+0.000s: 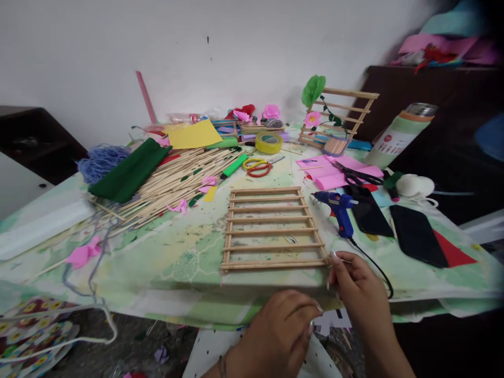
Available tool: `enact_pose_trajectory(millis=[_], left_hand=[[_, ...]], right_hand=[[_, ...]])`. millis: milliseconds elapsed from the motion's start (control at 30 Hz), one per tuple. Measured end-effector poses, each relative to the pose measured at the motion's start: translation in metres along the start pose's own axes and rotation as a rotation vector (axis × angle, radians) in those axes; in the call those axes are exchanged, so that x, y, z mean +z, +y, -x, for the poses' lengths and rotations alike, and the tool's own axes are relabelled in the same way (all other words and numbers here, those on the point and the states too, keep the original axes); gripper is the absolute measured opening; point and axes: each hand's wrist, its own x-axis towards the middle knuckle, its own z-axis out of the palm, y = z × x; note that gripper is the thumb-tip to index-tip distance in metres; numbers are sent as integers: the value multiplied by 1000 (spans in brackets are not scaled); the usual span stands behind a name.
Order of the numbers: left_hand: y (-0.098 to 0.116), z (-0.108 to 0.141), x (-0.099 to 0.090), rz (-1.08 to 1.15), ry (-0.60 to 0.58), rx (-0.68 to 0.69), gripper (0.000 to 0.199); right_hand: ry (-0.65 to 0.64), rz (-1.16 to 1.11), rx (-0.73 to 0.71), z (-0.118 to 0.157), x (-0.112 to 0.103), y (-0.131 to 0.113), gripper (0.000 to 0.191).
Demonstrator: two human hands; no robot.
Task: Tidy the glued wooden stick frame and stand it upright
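Note:
A ladder-like frame of thin wooden sticks [271, 232] lies flat near the table's front edge. My right hand [356, 281] is at its near right corner, fingers curled, a fingertip touching or very close to the stick end. Whatever those fingers may pinch is too small to make out. In front of the table edge, below the frame, my left hand [281, 331] has its thumb and fingers pressed together; anything between them is hidden. A blue glue gun [337, 207] lies on its side just right of the frame, its black cord running past my right hand.
Many loose sticks [181, 181] and green felt [128, 170] cover the left side. Scissors [258, 167] and yellow tape [269, 142] lie behind the frame. Two phones [417, 235], black scissors [356, 174] and a bottle [401, 134] are right. A decorated stick rack [340, 113] stands behind.

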Motion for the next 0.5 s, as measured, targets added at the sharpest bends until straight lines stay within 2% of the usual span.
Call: enact_pose_trajectory(millis=[167,333,500], left_hand=[[-5,-14,0,-325,81,66,35],[-16,-26,11,-611,-55,68,46],[-21,-23,19,-705,-91,87,47]], right_hand=[[56,-177,51,-3,2,4,37],[46,-219,34,-2,0,11,33],[127,-194,-79,2,-4,23,25]])
